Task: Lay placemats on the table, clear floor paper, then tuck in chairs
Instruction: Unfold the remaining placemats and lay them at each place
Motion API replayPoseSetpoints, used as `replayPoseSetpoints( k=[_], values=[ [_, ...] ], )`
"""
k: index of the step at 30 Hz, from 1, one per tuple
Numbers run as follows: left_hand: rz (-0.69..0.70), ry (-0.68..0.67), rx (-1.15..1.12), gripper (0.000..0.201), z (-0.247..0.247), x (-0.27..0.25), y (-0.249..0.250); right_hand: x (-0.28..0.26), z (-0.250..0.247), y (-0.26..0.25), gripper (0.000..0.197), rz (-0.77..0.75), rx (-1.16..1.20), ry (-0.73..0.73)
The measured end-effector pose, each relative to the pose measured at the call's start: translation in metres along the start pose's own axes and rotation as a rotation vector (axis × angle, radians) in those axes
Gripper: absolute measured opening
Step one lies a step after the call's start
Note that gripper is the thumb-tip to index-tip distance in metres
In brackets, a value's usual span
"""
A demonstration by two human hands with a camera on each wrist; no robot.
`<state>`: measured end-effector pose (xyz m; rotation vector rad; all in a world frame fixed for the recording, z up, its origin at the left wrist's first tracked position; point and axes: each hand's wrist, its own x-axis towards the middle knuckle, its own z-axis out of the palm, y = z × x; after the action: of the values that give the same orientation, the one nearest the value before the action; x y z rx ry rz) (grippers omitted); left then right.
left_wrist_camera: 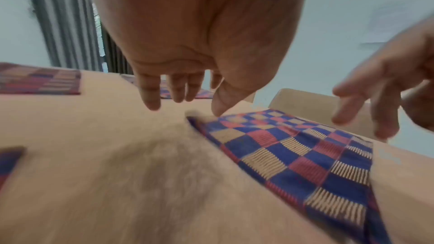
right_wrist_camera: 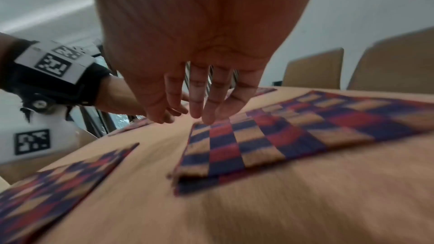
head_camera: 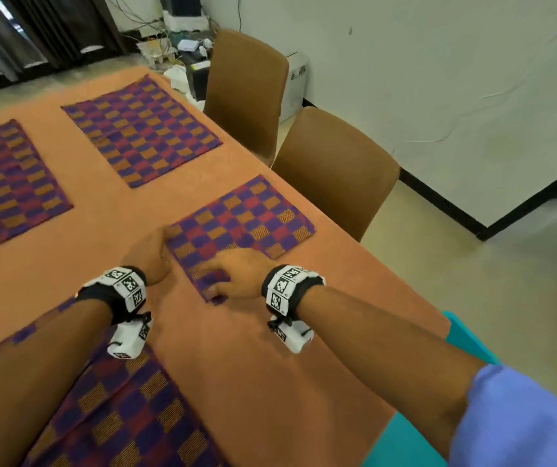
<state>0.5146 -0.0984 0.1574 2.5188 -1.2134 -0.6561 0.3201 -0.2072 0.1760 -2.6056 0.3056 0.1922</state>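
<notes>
Checkered placemat [head_camera: 240, 227] lies flat on orange table [head_camera: 108, 210], near rt edge by two brown chairs [head_camera: 334, 170]. L hand [head_camera: 151, 254] at mat's left corner, fingers straight & loose, gripping nothing. R hand [head_camera: 240, 274] over near corner, fingers extended, tips at the cloth. Three more mats elsewhere on table.
</notes>
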Motion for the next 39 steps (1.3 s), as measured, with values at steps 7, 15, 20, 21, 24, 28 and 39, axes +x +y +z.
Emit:
replayPoseSetpoints(
  k=[7,15,20,21,24,28,39],
  values=[
    [0.214,0.051,0.078,0.039,0.037,-0.013,0.008,-0.012,0.020,0.079,0.060,0.258,-0.105,0.139],
    [0.180,-0.071,0.371,0.042,0.078,-0.041,0.046,-0.022,0.005,0.128,0.044,0.338,-0.252,0.100],
    [0.233,-0.041,0.211,0.027,0.073,-0.039,0.036,-0.020,0.015,0.131,0.033,0.348,-0.199,0.193],
    [0.237,-0.037,0.195,0.024,0.070,-0.039,0.035,-0.020,0.016,0.130,0.033,0.344,-0.184,0.201],
    [0.216,-0.014,0.140,0.021,0.060,-0.041,0.038,-0.023,0.011,0.130,0.027,0.307,-0.164,0.243],
    [0.204,0.128,0.065,0.021,0.046,-0.055,0.049,-0.032,-0.010,0.125,0.019,0.237,-0.159,0.325],
    [0.360,-0.052,0.066,0.023,0.114,-0.169,0.117,-0.191,0.029,0.141,0.026,0.213,-0.142,0.288]
  ],
)
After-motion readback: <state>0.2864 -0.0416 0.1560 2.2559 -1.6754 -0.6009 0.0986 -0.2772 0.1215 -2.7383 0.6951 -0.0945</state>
